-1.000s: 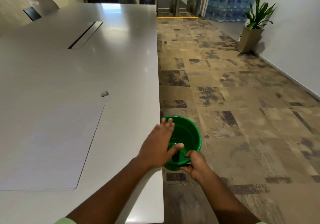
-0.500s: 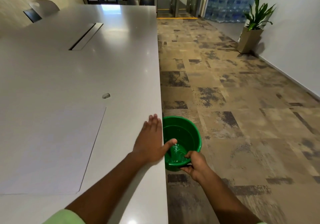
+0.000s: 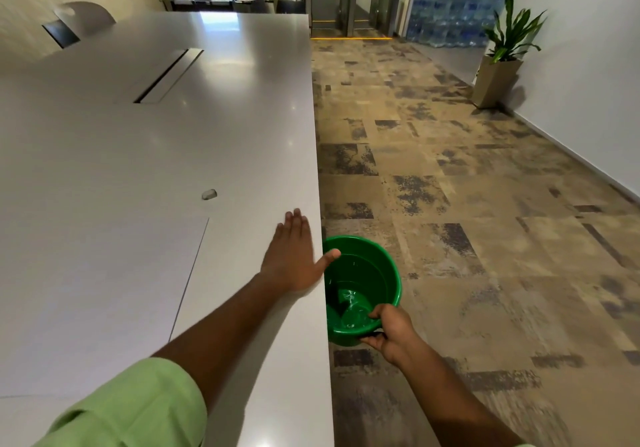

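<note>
Left hand (image 3: 292, 259): we lay it flat on the tabletop (image 3: 173, 152) at its right edge. The fingers are straight and pressed together, and the thumb is spread out over the bucket.
Right hand (image 3: 391, 330): our fingers curl round the near rim of the green bucket (image 3: 375, 268).
Bucket: we hold it off the floor (image 3: 485, 239), just beside and below the tabletop edge, with a little water (image 3: 349, 308) in its bottom.
Spill risk: we grip only one side of the rim, so if our wrist sags the water could slop onto the floor.
Miss risk: if the rim drifts away from the edge, whatever we sweep off would likely drop past it.
Leftover risk: a small grey scrap (image 3: 209, 194) lies well apart from the left hand, so a short sweep would probably miss it.
</note>
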Motion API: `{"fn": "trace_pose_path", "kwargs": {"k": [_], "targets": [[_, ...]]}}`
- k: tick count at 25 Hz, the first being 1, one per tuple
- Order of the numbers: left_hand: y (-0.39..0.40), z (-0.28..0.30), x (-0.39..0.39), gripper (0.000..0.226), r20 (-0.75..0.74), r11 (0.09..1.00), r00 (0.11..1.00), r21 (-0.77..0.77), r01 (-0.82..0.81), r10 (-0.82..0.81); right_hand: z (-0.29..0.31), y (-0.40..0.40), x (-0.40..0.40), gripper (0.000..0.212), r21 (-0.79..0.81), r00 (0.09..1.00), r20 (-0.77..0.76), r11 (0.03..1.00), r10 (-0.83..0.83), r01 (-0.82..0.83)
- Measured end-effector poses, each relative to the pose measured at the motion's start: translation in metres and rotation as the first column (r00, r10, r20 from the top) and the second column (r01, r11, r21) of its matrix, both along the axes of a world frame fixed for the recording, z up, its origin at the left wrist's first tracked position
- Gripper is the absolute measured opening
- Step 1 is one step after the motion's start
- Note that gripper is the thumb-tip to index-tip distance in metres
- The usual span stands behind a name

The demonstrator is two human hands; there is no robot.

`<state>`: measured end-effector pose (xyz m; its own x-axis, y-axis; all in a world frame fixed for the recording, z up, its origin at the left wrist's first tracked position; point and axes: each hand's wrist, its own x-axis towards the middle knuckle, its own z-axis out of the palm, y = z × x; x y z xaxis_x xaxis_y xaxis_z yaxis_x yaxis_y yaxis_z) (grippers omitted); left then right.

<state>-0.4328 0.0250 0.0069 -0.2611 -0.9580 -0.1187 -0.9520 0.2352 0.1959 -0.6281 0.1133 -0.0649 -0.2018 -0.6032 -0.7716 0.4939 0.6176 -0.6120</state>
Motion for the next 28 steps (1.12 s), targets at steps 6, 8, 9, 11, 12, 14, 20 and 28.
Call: {"fn": "trace_pose_path", "kwargs": {"k": [6,8,9,11,12,14,20,28], "targets": [[0.049,0.007,-0.006,0.094,-0.195,0.974,0.96,-0.151,0.171,-0.199,0.0,0.0,-0.001,0.048,-0.009,1.0,0.008,1.0,0.0,0.0],[0.043,0.0,0.024,0.095,-0.074,0.959,0.98,-0.208,-0.194,0.182,0.0,0.0,-0.001,0.05,0.004,1.0,-0.005,1.0,-0.002,0.002],[0.042,-0.001,0.036,0.098,-0.036,0.923,0.936,-0.159,-0.35,0.349,0.0,0.0,-0.001,0.051,0.004,1.0,-0.016,1.0,0.0,0.0],[0.05,-0.006,0.036,0.107,0.026,0.891,0.893,-0.075,-0.447,0.45,0.001,0.001,0.0,0.051,0.002,1.0,-0.028,1.0,-0.003,0.003],[0.057,-0.006,0.025,0.11,0.037,0.908,0.908,-0.069,-0.414,0.417,0.001,0.001,0.0,0.05,0.001,1.0,-0.026,1.0,-0.004,0.004],[0.07,-0.008,-0.004,0.114,-0.009,0.954,0.955,-0.044,-0.296,0.296,0.001,0.002,0.001,0.05,-0.006,1.0,-0.022,1.0,-0.004,0.004],[0.081,0.013,-0.062,0.086,-0.2,0.993,0.974,-0.079,0.09,-0.105,0.008,0.004,0.007,0.04,-0.054,1.0,0.025,0.999,-0.002,0.003],[0.061,-0.002,-0.001,0.104,-0.014,0.962,0.962,-0.004,-0.273,0.273,0.008,0.004,0.0,0.051,-0.005,1.0,-0.011,1.0,-0.013,0.013]]}}
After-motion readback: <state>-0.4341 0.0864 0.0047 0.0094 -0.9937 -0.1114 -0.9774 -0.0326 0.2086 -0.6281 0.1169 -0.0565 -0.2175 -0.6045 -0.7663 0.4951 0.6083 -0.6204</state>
